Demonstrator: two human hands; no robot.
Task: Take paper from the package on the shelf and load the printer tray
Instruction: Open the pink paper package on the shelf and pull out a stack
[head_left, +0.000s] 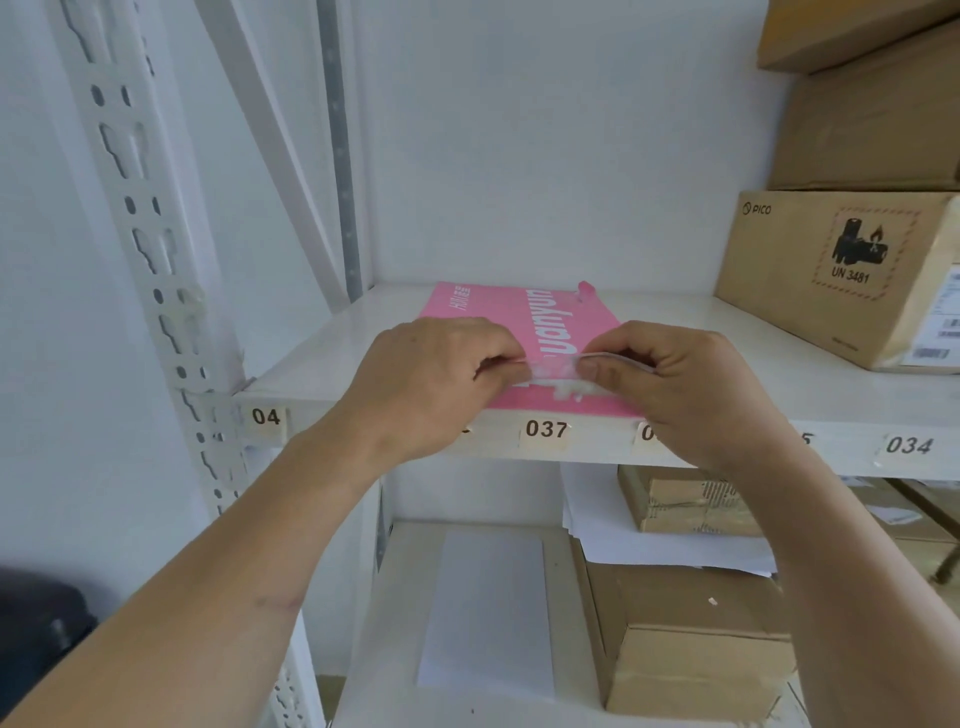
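A pink paper package (519, 317) with white lettering lies flat on the white shelf (322, 364), its near end at the shelf's front edge. My left hand (431, 384) and my right hand (680, 384) both rest on that near end. Their fingertips pinch the torn, whitish flap of the wrapper (553, 371) between them. The paper inside is hidden by the wrapper and my fingers. No printer is in view.
Brown cardboard boxes (841, 270) are stacked at the right of the same shelf. A perforated white upright (150, 249) stands at the left. On the shelf below lie loose white sheets (488, 608) and more cardboard boxes (691, 639). Numbered labels (545, 429) line the shelf's front edge.
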